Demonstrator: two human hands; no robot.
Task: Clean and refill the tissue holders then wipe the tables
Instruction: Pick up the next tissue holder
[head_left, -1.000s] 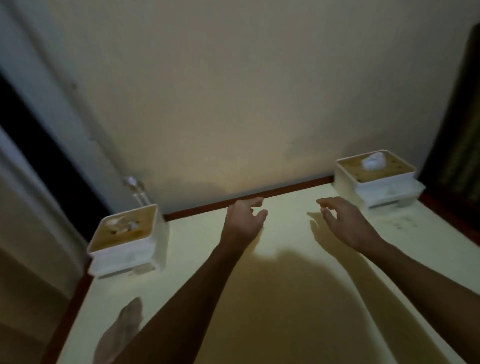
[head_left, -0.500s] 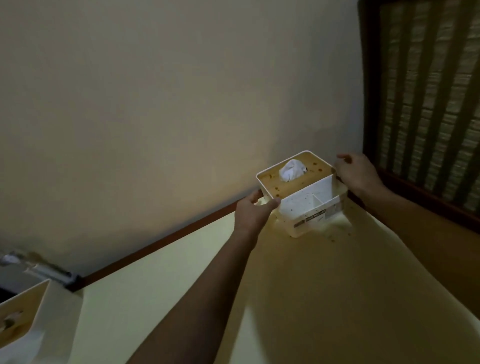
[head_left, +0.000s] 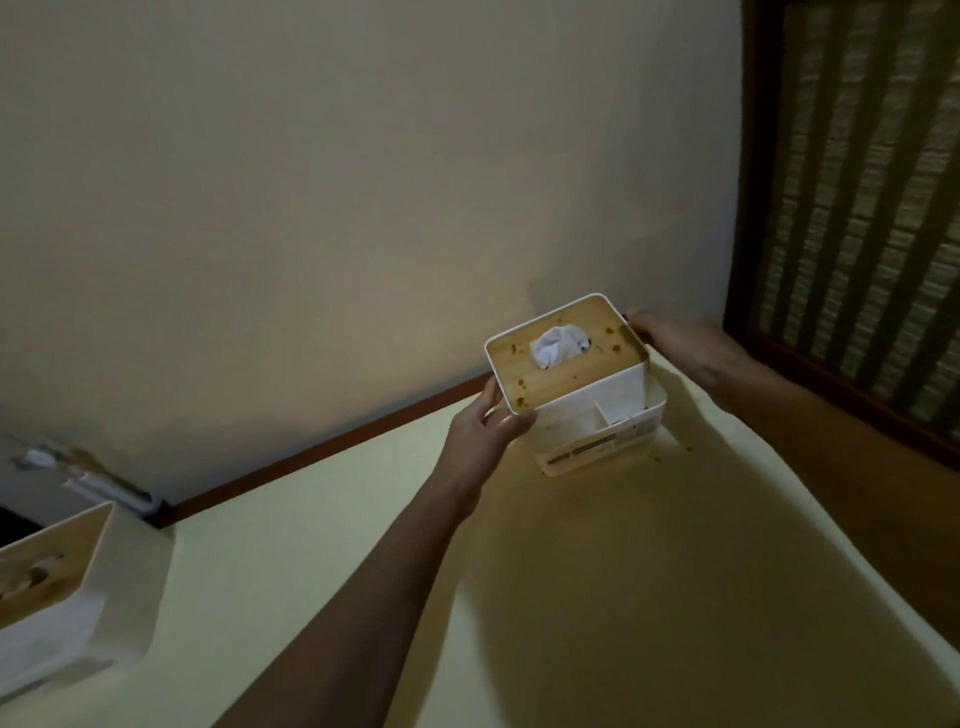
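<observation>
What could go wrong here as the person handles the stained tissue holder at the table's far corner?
1. The tissue holder looks tilted, held at opposite corners by the left hand and right hand; its wooden lid might slide off.
2. Brown crumbs beside it could be smeared across the table.
3. The tissue sticking out might touch the lid's stains.

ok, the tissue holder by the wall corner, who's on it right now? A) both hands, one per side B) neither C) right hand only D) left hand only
A: the left hand grips the near-left corner of the tissue holder and the right hand holds its far-right edge.
</observation>
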